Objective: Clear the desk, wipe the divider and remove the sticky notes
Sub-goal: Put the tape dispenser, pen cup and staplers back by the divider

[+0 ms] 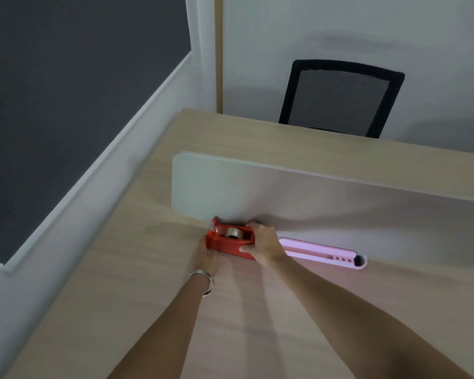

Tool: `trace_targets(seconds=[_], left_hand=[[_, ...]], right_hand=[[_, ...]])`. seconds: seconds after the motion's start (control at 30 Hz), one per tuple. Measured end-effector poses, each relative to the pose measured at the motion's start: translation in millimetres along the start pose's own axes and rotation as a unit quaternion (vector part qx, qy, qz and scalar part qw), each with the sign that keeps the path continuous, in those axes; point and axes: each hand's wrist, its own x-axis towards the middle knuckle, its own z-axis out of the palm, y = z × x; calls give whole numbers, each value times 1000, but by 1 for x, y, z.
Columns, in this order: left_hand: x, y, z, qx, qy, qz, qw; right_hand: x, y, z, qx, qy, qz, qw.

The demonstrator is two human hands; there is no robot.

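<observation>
A red tape dispenser with a roll of tape in it sits on the wooden desk, right against the foot of the white divider. My left hand grips its near left end, a silver bangle on the wrist. My right hand holds its right end, thumb on the near side. A pink desk organiser with small holes lies along the divider just right of my right hand. No sticky notes show on the divider.
A black mesh office chair stands behind the far desk beyond the divider. A white wall with a dark panel runs along the desk's left side.
</observation>
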Motion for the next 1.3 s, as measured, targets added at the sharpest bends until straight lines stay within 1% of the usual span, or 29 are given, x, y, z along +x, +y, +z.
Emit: trace_targets(seconds=[0.1, 0.23, 0.33, 0.4, 0.47, 0.63, 0.77, 0.83, 0.9, 1.0, 1.1, 1.2, 1.27, 1.3], left_hand=[[-8, 7, 0, 5, 4, 6, 1000], [-28, 22, -3, 8, -2, -16, 1000], [-50, 26, 3, 37, 17, -60, 997], [-76, 32, 18, 40, 29, -68, 996], [-99, 38, 38, 33, 20, -69, 997], [-185, 58, 128, 65, -80, -36, 994], [-271, 60, 220, 74, -186, -27, 979], [-317, 57, 261, 65, -242, -47, 967], [-355, 53, 299, 73, -304, -74, 947], [-399, 44, 344, 93, -371, -86, 920], [-435, 38, 374, 81, -407, -104, 904], [-457, 35, 386, 58, -433, -136, 889], [-461, 34, 390, 40, -450, -154, 879], [-461, 33, 391, 29, -456, -159, 875]], right_hand=[[-4, -1, -1, 14, 8, 9, 1000], [-19, 4, -25, 54, 36, 10, 998], [-38, 25, -63, 60, 57, 10, 996], [-65, 50, -97, 45, 61, 29, 997], [-90, 74, -125, 31, 58, 50, 997], [-196, 156, -193, 16, 95, 94, 991], [-290, 235, -232, 22, 103, 144, 984], [-331, 273, -244, 14, 125, 175, 976], [-368, 309, -250, -6, 148, 214, 966], [-412, 350, -252, 8, 167, 298, 940], [-444, 380, -249, 46, 150, 357, 921], [-457, 394, -233, 135, 81, 398, 904], [-453, 400, -222, 114, 55, 400, 908], [-449, 399, -218, 79, 48, 398, 913]])
